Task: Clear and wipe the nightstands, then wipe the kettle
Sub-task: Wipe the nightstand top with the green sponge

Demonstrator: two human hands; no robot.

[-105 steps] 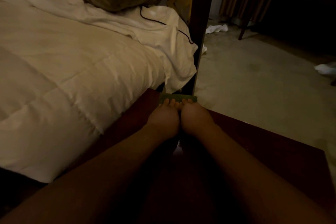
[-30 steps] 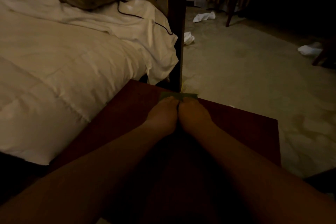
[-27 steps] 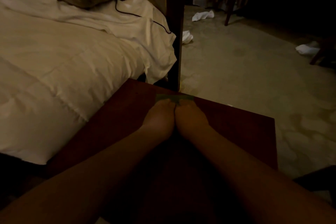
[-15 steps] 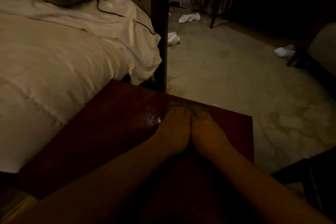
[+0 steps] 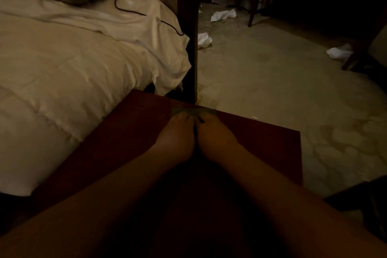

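Dim bedside bench [image 5: 261,144]: my left hand [image 5: 174,142] and right hand [image 5: 217,141], side by side, press the cloth [image 5: 193,111] flat at its far edge; it may slide off.

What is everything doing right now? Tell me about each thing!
Left hand: flat, pressing the cloth.
Right hand: flat beside it, pressing the cloth too.
Green cloth: spread at the nightstand's far edge, mostly under the fingers.
Nightstand: top bare except for cloth and hands.
Bed covers: rumpled.
White cloths: crumpled on the carpet.
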